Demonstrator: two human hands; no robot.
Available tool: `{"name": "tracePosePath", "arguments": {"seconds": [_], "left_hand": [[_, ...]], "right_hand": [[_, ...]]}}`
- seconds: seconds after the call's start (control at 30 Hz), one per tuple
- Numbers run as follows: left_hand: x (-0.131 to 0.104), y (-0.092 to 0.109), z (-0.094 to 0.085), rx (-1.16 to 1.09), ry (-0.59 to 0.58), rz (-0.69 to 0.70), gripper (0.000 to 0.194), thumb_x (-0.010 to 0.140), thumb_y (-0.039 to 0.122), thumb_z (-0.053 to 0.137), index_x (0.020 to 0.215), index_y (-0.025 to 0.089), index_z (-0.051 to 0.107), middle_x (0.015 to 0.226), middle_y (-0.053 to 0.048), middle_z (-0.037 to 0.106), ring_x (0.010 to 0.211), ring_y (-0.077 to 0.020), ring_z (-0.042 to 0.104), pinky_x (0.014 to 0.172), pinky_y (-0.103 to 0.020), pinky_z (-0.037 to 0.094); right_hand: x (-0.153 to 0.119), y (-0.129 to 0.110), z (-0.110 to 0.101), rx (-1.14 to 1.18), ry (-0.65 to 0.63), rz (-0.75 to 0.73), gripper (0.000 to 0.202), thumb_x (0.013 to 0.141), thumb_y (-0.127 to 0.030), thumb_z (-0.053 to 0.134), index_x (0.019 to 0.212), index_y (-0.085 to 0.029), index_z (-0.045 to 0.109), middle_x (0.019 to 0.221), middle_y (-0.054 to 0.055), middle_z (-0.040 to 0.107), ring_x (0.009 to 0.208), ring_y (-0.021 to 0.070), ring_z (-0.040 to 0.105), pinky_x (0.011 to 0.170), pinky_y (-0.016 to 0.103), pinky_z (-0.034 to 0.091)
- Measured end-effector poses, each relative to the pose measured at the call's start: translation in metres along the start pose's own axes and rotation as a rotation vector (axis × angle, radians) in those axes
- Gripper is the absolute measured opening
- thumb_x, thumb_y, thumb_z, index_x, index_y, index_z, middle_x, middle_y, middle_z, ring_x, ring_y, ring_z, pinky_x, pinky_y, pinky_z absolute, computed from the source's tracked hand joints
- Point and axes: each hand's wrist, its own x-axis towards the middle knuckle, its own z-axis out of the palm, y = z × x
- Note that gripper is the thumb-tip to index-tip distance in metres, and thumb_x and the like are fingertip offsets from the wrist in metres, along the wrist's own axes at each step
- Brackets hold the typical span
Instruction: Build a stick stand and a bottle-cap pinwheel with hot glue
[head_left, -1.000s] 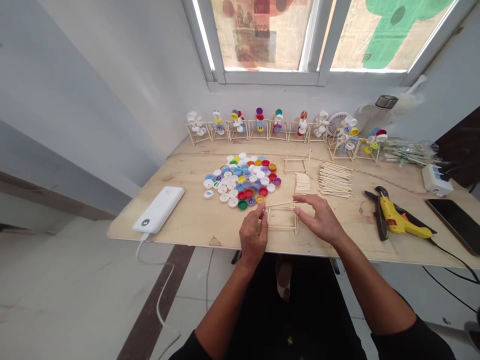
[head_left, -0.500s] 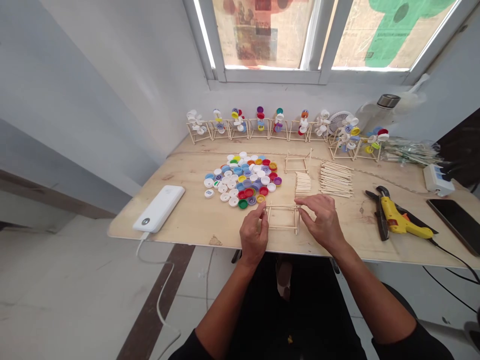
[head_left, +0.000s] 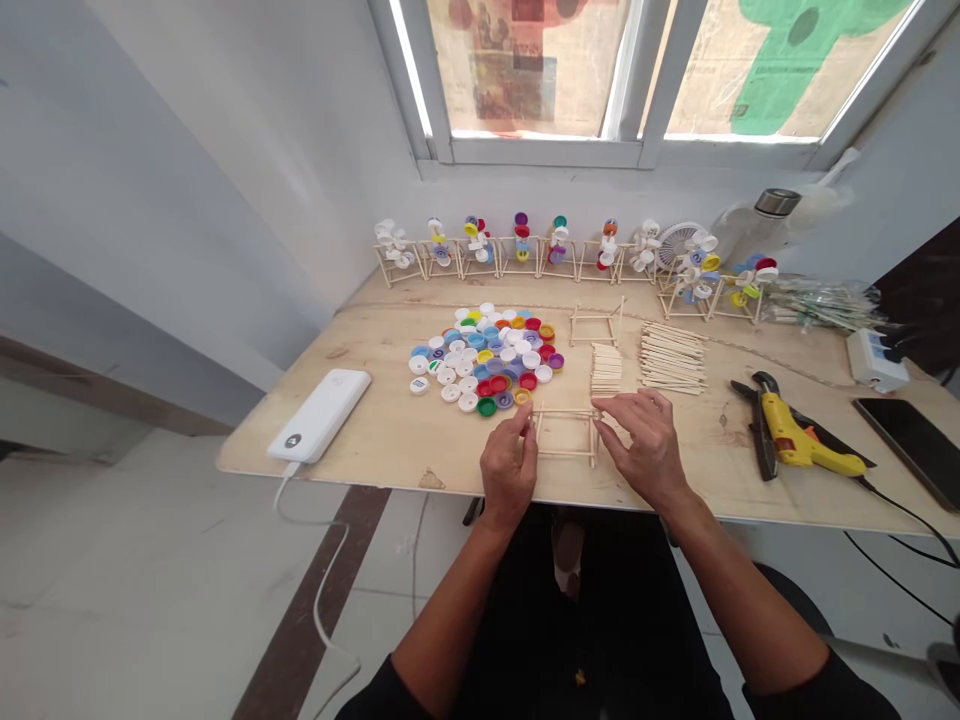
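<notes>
A small frame of thin wooden sticks (head_left: 568, 454) stands near the table's front edge, between my two hands. My left hand (head_left: 510, 465) pinches its upper left corner with thumb and forefinger. At the upper right corner, my right hand (head_left: 643, 440) has its thumb and forefinger closed on the end of the frame. The fingertips partly hide both corners. Just beyond lie a stack of short sticks (head_left: 606, 369) and a stack of longer sticks (head_left: 672, 358). A similar stick frame (head_left: 595, 325) stands behind the short ones.
Colourful bottle caps (head_left: 484, 360) are heaped left of centre. Finished pieces with cap wheels (head_left: 520, 245) line the wall. A yellow glue gun (head_left: 799, 440) and a phone (head_left: 911, 445) lie at right. A white power bank (head_left: 319, 415) with a cable lies at left.
Both hands stay at the frame's upper corners. The right fingers shift very slightly; nothing else visibly moves.
</notes>
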Motion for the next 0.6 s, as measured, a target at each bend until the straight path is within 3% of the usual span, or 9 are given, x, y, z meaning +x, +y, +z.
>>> {"name": "tracePosePath", "arguments": {"seconds": [0.37,0.6], "left_hand": [[0.001,0.001,0.000,-0.002,-0.002,0.007,0.035,0.089,0.024,0.046,0.122,0.018,0.053,0.098,-0.009,0.067,0.088,-0.0163,0.063,0.077,-0.029,0.051],[0.001,0.001,0.000,0.000,-0.005,0.013,0.035,0.088,0.023,0.046,0.122,0.018,0.053,0.099,-0.009,0.066,0.089,-0.0161,0.062,0.078,-0.029,0.051]], "right_hand": [[-0.005,-0.001,0.003,0.019,0.066,0.036,0.016,0.083,-0.015,0.052,0.093,-0.024,0.062,0.087,0.002,0.071,0.086,0.0192,0.062,0.089,0.040,0.033],[-0.011,-0.001,0.006,0.017,0.108,0.045,0.019,0.083,-0.016,0.053,0.097,-0.023,0.063,0.090,0.003,0.071,0.088,0.0200,0.062,0.088,0.040,0.036]]}}
